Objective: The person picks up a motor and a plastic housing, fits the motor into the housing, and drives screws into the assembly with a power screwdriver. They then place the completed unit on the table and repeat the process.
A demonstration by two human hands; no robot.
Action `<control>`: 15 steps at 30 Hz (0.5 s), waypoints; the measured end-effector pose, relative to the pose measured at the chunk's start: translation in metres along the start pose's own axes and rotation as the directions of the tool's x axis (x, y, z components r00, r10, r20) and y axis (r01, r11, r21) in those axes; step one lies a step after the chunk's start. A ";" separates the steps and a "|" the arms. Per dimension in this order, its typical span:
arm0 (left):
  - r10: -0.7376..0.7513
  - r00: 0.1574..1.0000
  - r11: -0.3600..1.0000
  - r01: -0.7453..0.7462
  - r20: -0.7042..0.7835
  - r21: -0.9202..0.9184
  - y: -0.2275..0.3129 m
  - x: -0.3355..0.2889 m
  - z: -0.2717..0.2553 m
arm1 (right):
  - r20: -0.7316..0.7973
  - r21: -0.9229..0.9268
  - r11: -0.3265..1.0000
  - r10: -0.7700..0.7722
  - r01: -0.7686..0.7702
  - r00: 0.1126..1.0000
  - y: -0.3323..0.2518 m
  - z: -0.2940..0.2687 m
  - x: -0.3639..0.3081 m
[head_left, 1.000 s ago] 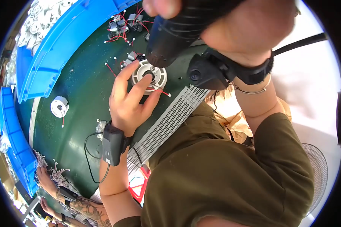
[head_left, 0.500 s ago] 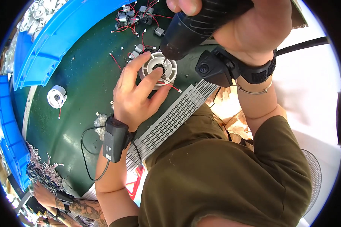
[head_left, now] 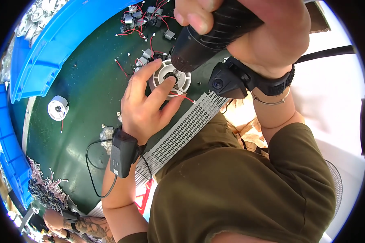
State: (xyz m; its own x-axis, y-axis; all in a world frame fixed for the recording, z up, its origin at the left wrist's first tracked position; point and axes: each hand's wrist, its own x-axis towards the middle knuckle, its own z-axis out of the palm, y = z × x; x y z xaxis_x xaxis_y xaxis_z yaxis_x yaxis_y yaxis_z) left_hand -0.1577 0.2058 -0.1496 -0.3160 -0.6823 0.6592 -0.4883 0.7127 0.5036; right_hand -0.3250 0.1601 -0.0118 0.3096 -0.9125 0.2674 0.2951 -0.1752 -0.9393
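Note:
My left hand (head_left: 144,103) is closed around a round white plastic housing (head_left: 185,83), with fingertips on its rim and on the dark part in its centre. A red wire with a small white plug comes out from the housing's near side. My right hand (head_left: 271,36) grips a black electric screwdriver (head_left: 196,46), tilted, its nose pointing down at the housing. The thin bit meets the white face beside the centre; whether a screw sits under it is too small to tell. A small loose screw (head_left: 199,83) lies on the green tabletop to the right.
Several small motors (head_left: 144,18) with red wires lie beyond the housing. Another white housing (head_left: 58,108) stands at the left. Blue bins (head_left: 48,52) line the far left, near a heap of wires (head_left: 48,188). A grey perforated strip (head_left: 182,133) edges the table. A co-worker's tattooed forearm (head_left: 91,227) shows lower left.
The screwdriver's nose has dropped slightly, staying at the housing. My left hand keeps its hold. The co-worker's hand has moved down and away from the wire heap. The whole view has shifted slightly.

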 end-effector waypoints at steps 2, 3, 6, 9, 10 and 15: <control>0.002 1.000 1.000 -0.001 -0.006 0.005 -0.001 -0.001 -0.001 | 0.005 -0.012 1.000 -0.008 0.008 1.000 0.001 0.003 0.001; 0.005 1.000 1.000 -0.005 -0.015 0.001 -0.001 -0.001 -0.001 | 0.006 -0.025 1.000 -0.011 0.011 1.000 0.000 0.006 0.000; 0.014 0.997 0.999 -0.012 -0.074 0.032 0.002 -0.001 0.001 | -0.004 -0.073 0.997 -0.036 0.035 0.999 -0.007 0.017 0.000; -0.055 0.990 0.998 0.056 -0.127 0.003 0.007 -0.005 -0.001 | 0.082 -0.010 0.983 -0.184 0.186 0.979 0.003 0.016 0.006; -0.093 0.982 0.996 0.094 -0.166 -0.004 0.005 -0.004 -0.008 | 0.118 0.036 0.947 -0.321 0.319 0.940 0.000 0.008 0.011; -0.288 0.881 0.862 0.410 -0.375 0.300 -0.041 -0.005 -0.096 | 0.006 0.143 0.893 -0.433 0.428 0.901 -0.020 -0.005 0.021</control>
State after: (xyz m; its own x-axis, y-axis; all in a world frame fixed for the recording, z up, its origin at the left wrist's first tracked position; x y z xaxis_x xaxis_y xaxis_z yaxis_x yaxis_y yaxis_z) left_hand -0.0585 0.1958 -0.1201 0.1676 -0.7454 0.6452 -0.7940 0.2859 0.5365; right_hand -0.3288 0.1430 0.0117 0.1570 -0.7445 0.6490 0.5249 -0.4937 -0.6933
